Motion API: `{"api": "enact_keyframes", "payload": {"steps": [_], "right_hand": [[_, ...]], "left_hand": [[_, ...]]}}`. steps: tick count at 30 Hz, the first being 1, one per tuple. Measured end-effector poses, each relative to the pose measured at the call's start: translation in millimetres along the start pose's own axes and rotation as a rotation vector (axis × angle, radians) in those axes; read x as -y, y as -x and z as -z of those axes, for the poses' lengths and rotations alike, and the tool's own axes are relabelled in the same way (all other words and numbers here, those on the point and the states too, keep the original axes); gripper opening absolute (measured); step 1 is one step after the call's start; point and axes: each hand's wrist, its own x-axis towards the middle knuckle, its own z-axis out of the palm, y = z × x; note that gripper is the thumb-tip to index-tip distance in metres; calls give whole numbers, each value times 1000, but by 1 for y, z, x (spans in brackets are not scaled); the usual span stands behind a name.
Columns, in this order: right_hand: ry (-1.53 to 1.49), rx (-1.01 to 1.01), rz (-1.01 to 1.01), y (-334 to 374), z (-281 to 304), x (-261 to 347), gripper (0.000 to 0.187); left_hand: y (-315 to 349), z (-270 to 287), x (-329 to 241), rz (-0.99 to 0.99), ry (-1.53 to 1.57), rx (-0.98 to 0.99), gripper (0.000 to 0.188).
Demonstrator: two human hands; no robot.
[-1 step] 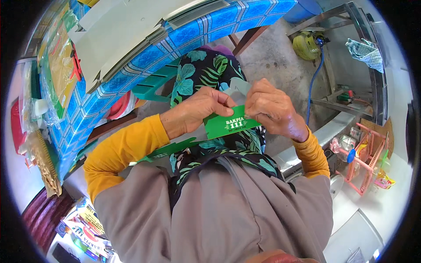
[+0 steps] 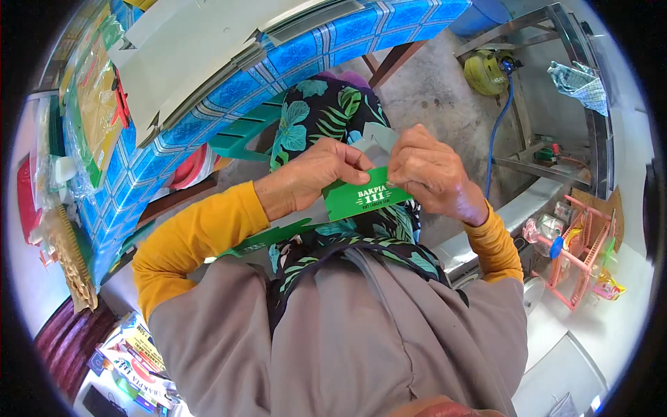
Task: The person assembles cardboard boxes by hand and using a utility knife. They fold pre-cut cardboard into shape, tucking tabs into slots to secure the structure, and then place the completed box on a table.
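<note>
Over my lap I hold a partly folded box (image 2: 340, 203) of thin cardboard, green outside and grey inside, with pale printing on its front panel. My left hand (image 2: 313, 177) pinches the top edge of that panel between thumb and fingers. At the panel's right end, my right hand (image 2: 431, 170) is closed with its fingers curled on the edge and corner. A grey flap rises between the hands on the far side. More green card stretches left beneath my left forearm. The fingertips of my right hand are partly hidden.
Ahead, flat grey cardboard sheets (image 2: 187, 62) lie stacked on a table with a blue checked cover (image 2: 347, 31). A red tool (image 2: 121, 103) rests by plastic-wrapped packs at left. A green gas cylinder (image 2: 485, 74) with a blue hose and a pink rack (image 2: 571, 257) stand at right.
</note>
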Motion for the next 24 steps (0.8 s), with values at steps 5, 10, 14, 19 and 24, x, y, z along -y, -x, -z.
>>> {"api": "enact_keyframes", "payload": {"steps": [5, 10, 14, 19, 24], "right_hand": [[48, -81, 59, 1, -8, 1, 20], [10, 25, -21, 6, -12, -1, 20], [-11, 12, -80, 5, -13, -3, 20], [-145, 39, -249, 3, -7, -1, 20], [-314, 177, -361, 4, -6, -9, 20]], "left_hand": [[1, 3, 3, -16, -4, -23, 16], [2, 2, 6, -50, -36, -18, 17], [0, 5, 8, -101, -96, 0, 18], [0, 2, 5, -122, -178, 7, 20], [-1, 2, 5, -149, -201, 2, 19]]}}
